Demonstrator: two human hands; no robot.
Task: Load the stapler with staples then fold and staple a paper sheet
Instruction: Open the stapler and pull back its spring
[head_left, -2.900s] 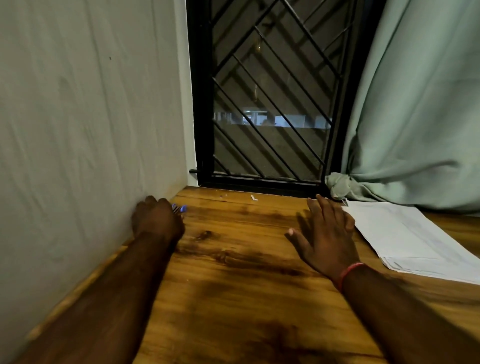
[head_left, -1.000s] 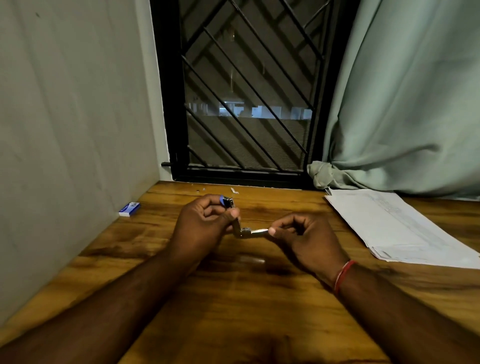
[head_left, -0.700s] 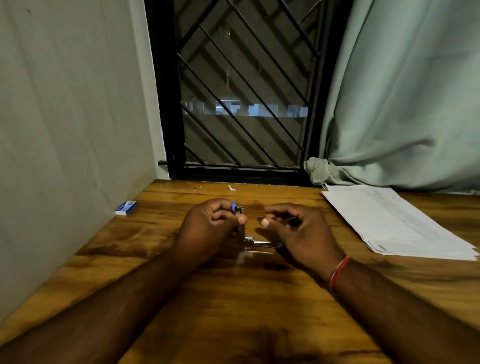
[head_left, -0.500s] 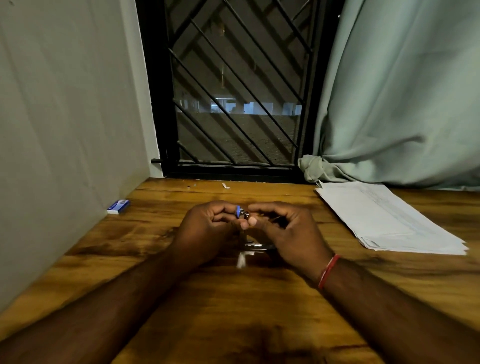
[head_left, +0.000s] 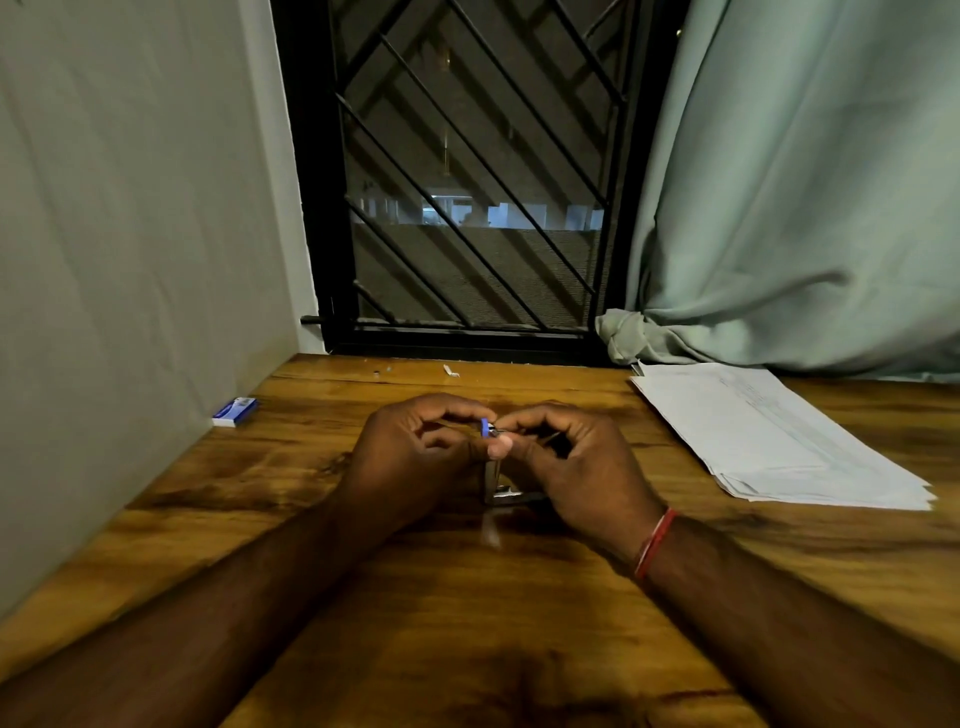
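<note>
A small metal stapler (head_left: 494, 480) with a blue top stands opened between my hands over the middle of the wooden table (head_left: 467, 623). My left hand (head_left: 415, 457) grips its upright blue-tipped part. My right hand (head_left: 571, 467) pinches the top end with thumb and forefinger, its palm covering the lower arm near the table. A small blue staple box (head_left: 235, 411) lies at the left by the wall. A stack of white paper sheets (head_left: 769, 436) lies at the right. No staples can be made out.
A grey wall (head_left: 130, 260) borders the table on the left. A black barred window (head_left: 467, 182) stands behind the table, and a pale green curtain (head_left: 805, 182) hangs over the back right corner, touching the paper. Small scraps (head_left: 451, 371) lie near the window sill.
My left hand picked the stapler up from beside the wall and brought it to the middle. Both hands swung it open, and my right hand moved from the lower arm to the top end.
</note>
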